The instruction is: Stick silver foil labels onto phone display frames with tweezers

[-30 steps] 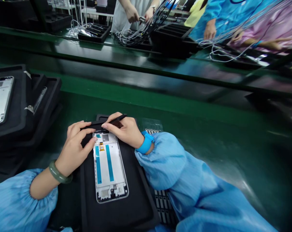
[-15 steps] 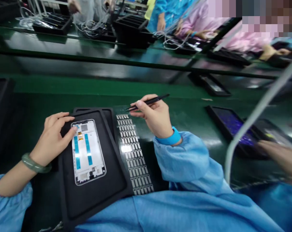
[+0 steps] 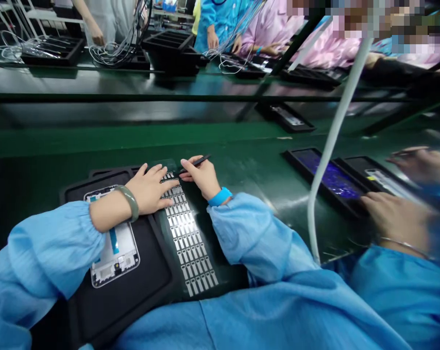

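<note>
My left hand (image 3: 152, 189) lies spread over the upper part of a clear sheet of small silver-grey stickers (image 3: 191, 243), fingers stretched out. Close beside it, my right hand (image 3: 201, 177) pinches black tweezers (image 3: 200, 161), whose tips are hard to make out near the top rows of the sheet. Under my left forearm a phone frame (image 3: 123, 250) with a white inside and blue strips rests in a black tray (image 3: 152, 265); the arm hides its upper part. A second black tray edge shows beneath that tray.
On the right stand a black tray with purple-blue film pieces (image 3: 336, 180) and another tray holding a phone part (image 3: 383, 182). A co-worker's hands (image 3: 398, 218) are there. A pale cable (image 3: 329, 146) hangs between us. Across the bench are people, trays and cables.
My left hand has moved right from the phone frame onto the sticker sheet. My right hand with the tweezers has come down to the sheet's top. The camera view has shifted.
</note>
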`<state>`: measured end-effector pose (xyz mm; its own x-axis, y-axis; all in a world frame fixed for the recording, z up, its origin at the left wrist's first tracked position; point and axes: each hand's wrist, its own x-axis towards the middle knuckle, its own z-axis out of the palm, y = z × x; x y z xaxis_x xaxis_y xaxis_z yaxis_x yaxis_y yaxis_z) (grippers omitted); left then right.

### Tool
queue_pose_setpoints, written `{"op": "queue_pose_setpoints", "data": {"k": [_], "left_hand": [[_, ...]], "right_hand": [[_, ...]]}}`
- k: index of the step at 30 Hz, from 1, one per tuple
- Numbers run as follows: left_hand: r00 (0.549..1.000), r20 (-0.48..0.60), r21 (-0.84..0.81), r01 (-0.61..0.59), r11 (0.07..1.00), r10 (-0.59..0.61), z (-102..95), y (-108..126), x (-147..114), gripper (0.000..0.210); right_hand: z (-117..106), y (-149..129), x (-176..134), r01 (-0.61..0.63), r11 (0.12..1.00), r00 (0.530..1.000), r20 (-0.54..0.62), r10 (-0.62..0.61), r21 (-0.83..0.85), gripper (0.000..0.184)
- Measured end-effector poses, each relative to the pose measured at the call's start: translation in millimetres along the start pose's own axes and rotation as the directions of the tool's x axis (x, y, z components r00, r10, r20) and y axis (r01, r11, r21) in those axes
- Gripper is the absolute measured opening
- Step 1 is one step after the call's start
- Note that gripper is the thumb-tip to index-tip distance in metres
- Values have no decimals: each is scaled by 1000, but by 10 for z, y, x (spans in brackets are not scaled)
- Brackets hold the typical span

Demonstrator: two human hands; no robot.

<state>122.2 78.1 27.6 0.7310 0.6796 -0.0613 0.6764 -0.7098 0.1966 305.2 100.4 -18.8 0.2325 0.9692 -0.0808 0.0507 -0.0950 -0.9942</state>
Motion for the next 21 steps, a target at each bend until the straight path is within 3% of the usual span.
{"op": "queue_pose_setpoints", "data": {"k": [8, 14, 18, 21], "left_hand": [[999, 38, -36, 23, 999, -22, 153, -59, 119, 53], [989, -134, -175, 44, 984, -68, 4, -57, 14, 45], [931, -297, -320, 112, 941, -211, -202, -102, -287, 36], [866, -371, -521, 106, 847, -337, -283, -139, -555, 26]], "right_hand": [[22, -53, 123, -145, 984, 987, 87, 136, 99, 11], [0, -335, -81, -165, 957, 972, 202, 117, 239, 15], [225, -531, -343, -74, 931, 961, 275, -29, 359, 28], [464, -631, -478, -48, 934, 933, 350, -84, 353, 28]]}}
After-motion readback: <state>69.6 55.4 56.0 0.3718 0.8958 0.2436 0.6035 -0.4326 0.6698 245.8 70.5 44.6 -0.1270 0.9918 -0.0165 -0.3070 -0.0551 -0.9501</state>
